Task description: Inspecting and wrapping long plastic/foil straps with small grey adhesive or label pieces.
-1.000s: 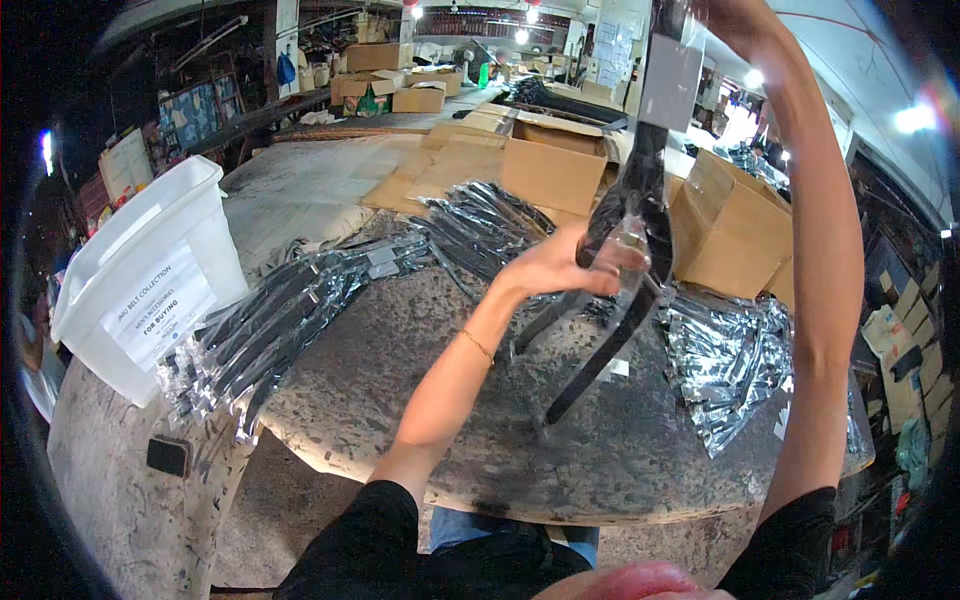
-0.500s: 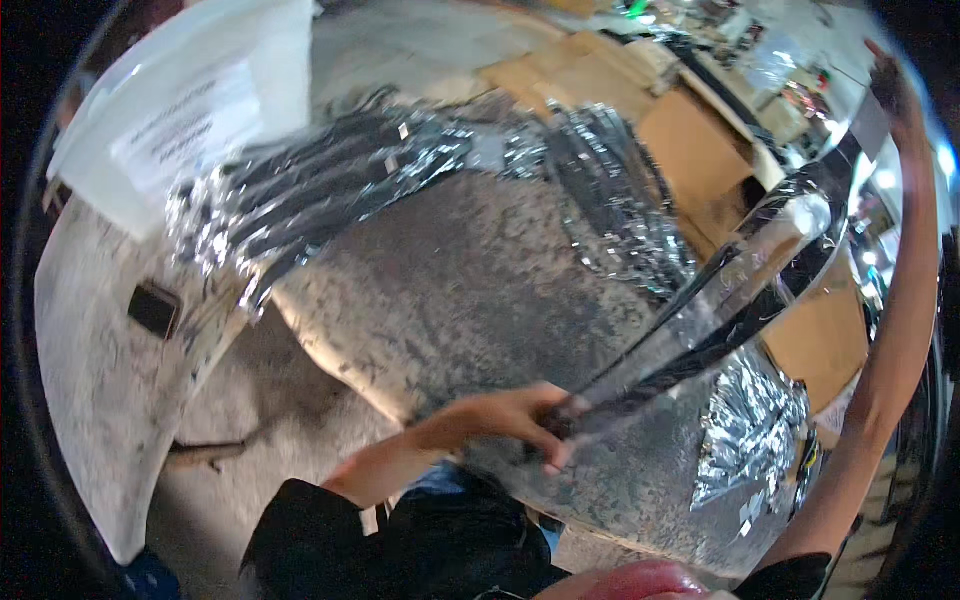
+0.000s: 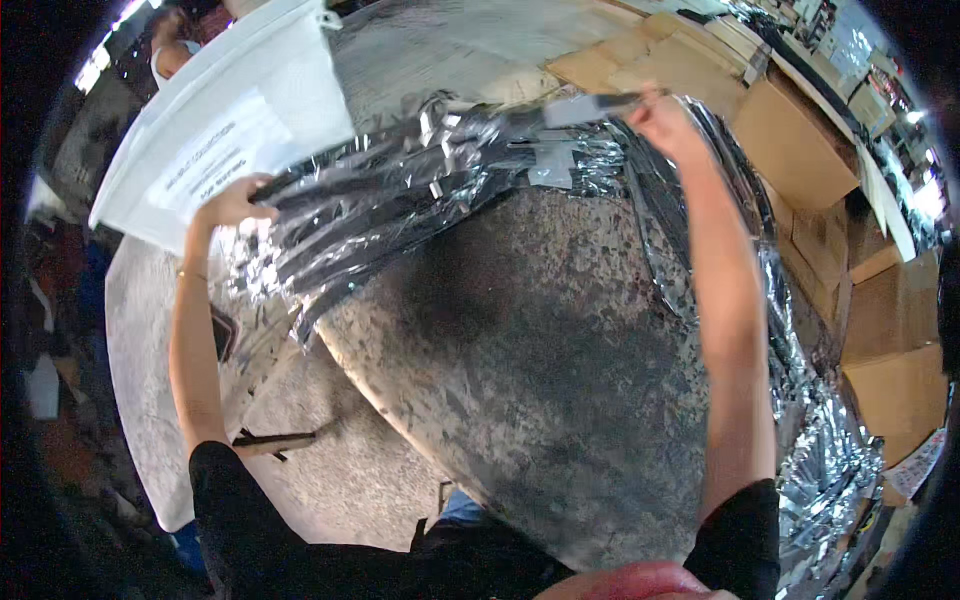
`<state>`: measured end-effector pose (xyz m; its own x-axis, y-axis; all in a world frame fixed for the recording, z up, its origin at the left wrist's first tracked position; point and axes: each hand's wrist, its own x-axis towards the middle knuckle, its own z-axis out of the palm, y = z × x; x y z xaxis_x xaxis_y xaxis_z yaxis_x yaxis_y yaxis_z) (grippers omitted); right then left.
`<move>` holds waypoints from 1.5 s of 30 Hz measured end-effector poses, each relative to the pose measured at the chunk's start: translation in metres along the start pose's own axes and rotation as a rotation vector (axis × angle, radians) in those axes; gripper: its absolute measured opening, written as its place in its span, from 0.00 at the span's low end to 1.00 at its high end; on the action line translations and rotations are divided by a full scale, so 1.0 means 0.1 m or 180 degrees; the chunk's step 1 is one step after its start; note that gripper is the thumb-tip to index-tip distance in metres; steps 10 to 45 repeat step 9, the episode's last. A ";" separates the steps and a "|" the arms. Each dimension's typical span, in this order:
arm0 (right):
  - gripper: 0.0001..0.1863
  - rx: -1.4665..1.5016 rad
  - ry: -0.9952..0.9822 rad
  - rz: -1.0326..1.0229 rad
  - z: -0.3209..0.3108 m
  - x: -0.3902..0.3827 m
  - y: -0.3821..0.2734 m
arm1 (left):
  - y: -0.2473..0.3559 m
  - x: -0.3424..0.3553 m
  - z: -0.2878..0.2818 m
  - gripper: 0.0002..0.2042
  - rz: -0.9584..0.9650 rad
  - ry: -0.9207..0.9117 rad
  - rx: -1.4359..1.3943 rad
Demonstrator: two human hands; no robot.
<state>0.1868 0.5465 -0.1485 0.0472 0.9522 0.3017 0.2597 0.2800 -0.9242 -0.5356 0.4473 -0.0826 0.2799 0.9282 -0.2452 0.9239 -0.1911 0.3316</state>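
Both arms reach forward over the table, with a long black strip in a clear plastic sleeve [image 3: 400,150] stretched between my hands. My left hand [image 3: 238,202] is closed on its left end, beside the white bin. My right hand [image 3: 662,122] pinches the other end, close to a pale grey tab [image 3: 578,110]. Directly below lies a pile of similar shiny black packets [image 3: 390,215], fanned out to the left. A grey label [image 3: 552,165] shows on the pile. What the sleeves contain cannot be made out closely.
At the upper left stands a white plastic bin [image 3: 340,90] with a paper sheet on it. The mottled table [image 3: 530,350] curves in front of me. A phone [image 3: 222,335] lies by my left forearm. Cardboard boxes [image 3: 795,140] and more shiny packets [image 3: 820,470] are at the right. Another person [image 3: 172,55] is behind the bin.
The packet has swung from the right, where it stretched up at a slant, to lie along the pile. My left hand moved forward and left; my right hand came inward.
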 end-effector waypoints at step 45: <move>0.25 -0.1961 0.0576 0.0325 -0.05 -1.52 -0.22 | 0.17 0.58 0.99 0.34 0.0310 0.0507 0.0893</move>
